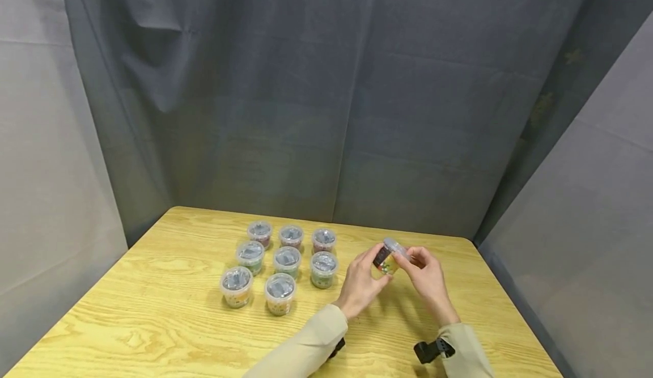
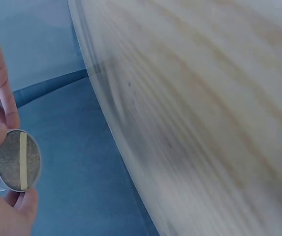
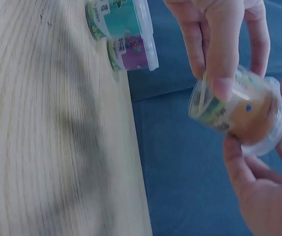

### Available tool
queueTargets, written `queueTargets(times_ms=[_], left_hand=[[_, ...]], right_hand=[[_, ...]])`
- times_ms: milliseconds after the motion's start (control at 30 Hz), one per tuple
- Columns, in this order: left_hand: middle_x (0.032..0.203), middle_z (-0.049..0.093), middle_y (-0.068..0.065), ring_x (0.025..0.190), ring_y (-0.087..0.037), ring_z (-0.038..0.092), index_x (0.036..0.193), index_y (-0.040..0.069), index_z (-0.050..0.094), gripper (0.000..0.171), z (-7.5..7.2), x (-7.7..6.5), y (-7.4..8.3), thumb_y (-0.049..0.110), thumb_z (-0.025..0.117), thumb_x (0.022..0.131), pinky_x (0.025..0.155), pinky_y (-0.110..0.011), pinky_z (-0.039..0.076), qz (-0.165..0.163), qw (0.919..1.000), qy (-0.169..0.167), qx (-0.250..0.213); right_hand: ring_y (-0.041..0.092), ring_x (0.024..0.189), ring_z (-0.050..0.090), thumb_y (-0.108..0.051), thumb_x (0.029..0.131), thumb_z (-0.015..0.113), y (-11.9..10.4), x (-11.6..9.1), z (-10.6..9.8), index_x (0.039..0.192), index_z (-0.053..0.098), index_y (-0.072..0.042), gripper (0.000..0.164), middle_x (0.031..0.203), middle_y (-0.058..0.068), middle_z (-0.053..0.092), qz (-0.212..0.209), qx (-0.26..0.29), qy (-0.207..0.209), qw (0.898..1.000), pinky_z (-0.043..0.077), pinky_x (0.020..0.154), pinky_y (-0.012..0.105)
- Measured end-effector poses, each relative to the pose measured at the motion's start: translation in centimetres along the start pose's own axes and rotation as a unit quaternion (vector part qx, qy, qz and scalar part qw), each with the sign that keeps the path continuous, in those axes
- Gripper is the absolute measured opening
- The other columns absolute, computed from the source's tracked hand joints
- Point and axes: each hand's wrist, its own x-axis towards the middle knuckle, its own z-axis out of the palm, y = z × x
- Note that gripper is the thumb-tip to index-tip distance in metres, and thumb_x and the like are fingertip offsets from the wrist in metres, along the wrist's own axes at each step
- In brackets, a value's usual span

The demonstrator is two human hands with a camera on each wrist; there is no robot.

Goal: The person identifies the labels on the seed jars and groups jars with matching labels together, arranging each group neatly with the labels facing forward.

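A small clear plastic cup (image 1: 389,256) with a lid and a colourful label is held tilted above the wooden table (image 1: 153,321), right of centre. My left hand (image 1: 376,262) grips it from the left and my right hand (image 1: 412,259) from the right, fingers curled round its sides. In the right wrist view the cup (image 3: 239,110) lies on its side, with left fingers (image 3: 219,49) over it and my right hand (image 3: 259,196) beneath. The left wrist view shows the cup's round base (image 2: 17,160) between fingertips.
Several similar lidded cups (image 1: 280,262) stand in a grid on the table, left of the hands. Two of them (image 3: 126,34) show at the top of the right wrist view. Grey curtains close off the back and sides. Bare wood lies in front.
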Motion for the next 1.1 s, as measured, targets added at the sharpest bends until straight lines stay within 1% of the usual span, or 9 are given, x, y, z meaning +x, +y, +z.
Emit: queueTargets(times_ms=[167,300,467,567,700,800,867,1000,1100], left_hand=[[0.126,0.065,-0.008,0.108,-0.018,0.066,0.141,0.014,0.050,0.072,-0.4,0.1,-0.4,0.012,0.084,0.077,0.091,-0.024,0.055,-0.015,0.9998,-0.005,-0.014],[0.126,0.065,-0.006,0.109,-0.016,0.065,0.140,0.016,0.049,0.072,-0.6,0.3,-0.6,0.016,0.084,0.078,0.091,-0.025,0.055,-0.015,0.9998,-0.005,-0.014],[0.122,0.067,-0.002,0.108,-0.013,0.065,0.137,0.017,0.051,0.068,-1.2,0.7,-0.4,0.018,0.085,0.077,0.091,-0.025,0.055,-0.030,0.9991,0.001,-0.030],[0.119,0.069,-0.002,0.106,-0.011,0.065,0.135,0.018,0.051,0.065,-1.6,0.9,-0.3,0.016,0.083,0.079,0.091,-0.024,0.055,-0.044,0.9964,-0.014,-0.071],[0.120,0.069,-0.005,0.109,-0.014,0.065,0.139,0.018,0.049,0.064,-2.0,1.1,-0.1,0.012,0.079,0.083,0.098,-0.026,0.053,-0.071,0.9856,-0.036,-0.149],[0.127,0.065,-0.008,0.116,-0.019,0.063,0.143,0.017,0.046,0.065,-2.2,1.1,0.0,0.012,0.076,0.085,0.103,-0.030,0.050,-0.092,0.9795,-0.046,-0.173],[0.131,0.062,-0.009,0.119,-0.021,0.061,0.145,0.016,0.044,0.067,-2.2,1.0,0.1,0.015,0.076,0.086,0.103,-0.033,0.050,-0.105,0.9805,-0.049,-0.159],[0.132,0.057,-0.008,0.115,-0.020,0.058,0.147,0.016,0.044,0.075,-2.0,0.9,0.1,0.024,0.081,0.082,0.097,-0.031,0.052,-0.133,0.9855,-0.037,-0.098],[0.130,0.056,-0.006,0.110,-0.018,0.058,0.146,0.016,0.045,0.076,-2.0,0.9,0.1,0.027,0.082,0.081,0.091,-0.029,0.052,-0.136,0.9880,-0.027,-0.068]], right_hand=[[0.004,0.107,0.055,-0.022,0.094,0.068,0.1,-0.1,-0.4,0.113,0.053,0.003,0.035,0.136,0.016,0.055,-0.023,0.027,-0.037,0.999,0.048,0.086,0.010],[0.003,0.106,0.056,-0.022,0.093,0.069,-0.2,0.1,-0.2,0.112,0.055,0.002,0.034,0.136,0.015,0.056,-0.024,0.026,-0.029,0.999,0.048,0.086,0.010],[0.004,0.103,0.056,-0.026,0.091,0.072,-0.6,0.5,0.4,0.109,0.056,0.002,0.037,0.133,0.014,0.057,-0.026,0.018,-0.022,0.999,0.048,0.084,0.011],[0.003,0.105,0.057,-0.020,0.091,0.071,-0.8,0.7,0.2,0.107,0.054,0.004,0.034,0.133,0.016,0.056,-0.041,0.026,-0.041,0.998,0.049,0.084,0.012],[0.003,0.106,0.058,-0.016,0.093,0.068,-1.1,1.0,-0.5,0.109,0.052,0.007,0.032,0.135,0.020,0.054,-0.068,0.043,-0.091,0.993,0.050,0.085,0.014],[0.003,0.105,0.060,-0.016,0.093,0.068,-1.3,1.2,-0.7,0.108,0.052,0.007,0.032,0.135,0.022,0.053,-0.068,0.052,-0.111,0.990,0.051,0.084,0.016],[0.004,0.104,0.061,-0.018,0.092,0.069,-1.5,1.3,-0.6,0.106,0.052,0.007,0.033,0.134,0.021,0.054,-0.062,0.048,-0.110,0.991,0.051,0.084,0.017],[0.009,0.103,0.061,-0.020,0.091,0.071,-1.8,1.2,-0.1,0.105,0.054,0.004,0.033,0.133,0.019,0.055,-0.045,0.037,-0.099,0.993,0.050,0.085,0.017],[0.012,0.106,0.060,-0.021,0.091,0.072,-1.9,1.1,0.1,0.105,0.054,0.003,0.033,0.134,0.018,0.055,-0.037,0.035,-0.092,0.994,0.050,0.084,0.018]])
